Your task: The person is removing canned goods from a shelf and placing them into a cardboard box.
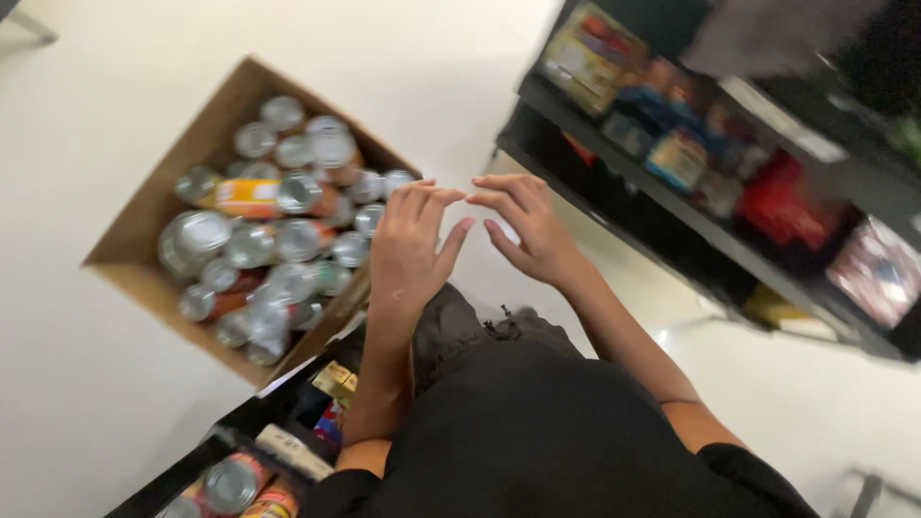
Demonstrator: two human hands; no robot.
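My left hand (411, 247) and my right hand (526, 226) are raised in front of me with fingers spread, their fingertips almost meeting. Neither holds anything. Just left of my left hand lies an open cardboard box (144, 216) on the pale floor, packed with several metal cans (273, 216), some upright and some on their sides. My right hand is nearest the lower edge of a dark shelving unit (662, 206). The picture is blurred by motion.
The dark shelves at the right carry colourful packaged goods (676, 158). Below my left arm a black shelf or cart (240, 432) bears more cans and small boxes. My dark clothing fills the bottom centre.
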